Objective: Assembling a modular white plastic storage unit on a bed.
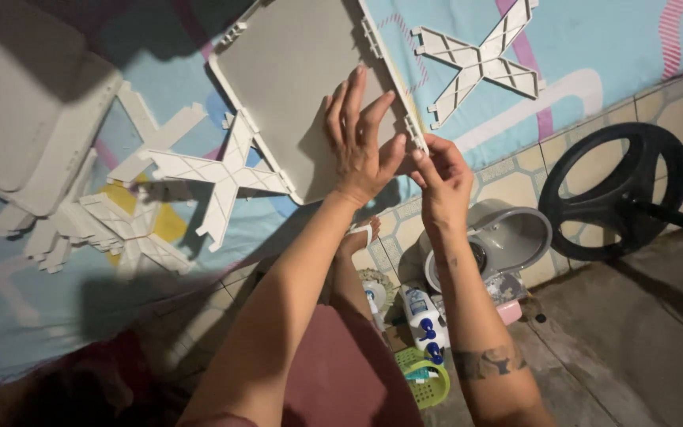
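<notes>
Lighting: dim overall, brightest across the upper centre and right. Heavy shadows are cast at the upper left and along the bottom left, where detail is lost. A soft shadow is thrown by the hands (361, 142) onto the grey panel (294, 71). Slight softness is noted at the edges; no glare.

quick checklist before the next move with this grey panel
1. Left hand flat on the panel: ok.
2. Right hand pinching the panel's edge: ok, fingertips sit at the rim.
3. Edge tabs intact: cannot tell, hands cover part of the rim.
4. X-shaped brace seated at the panel's lower corner: cannot tell; it touches or overlaps there.
5. Spare brace within reach: ok, lying on the sheet beside the panel.
6. Bottles clear of the arms: ok, they are below the forearms, apart.
</notes>
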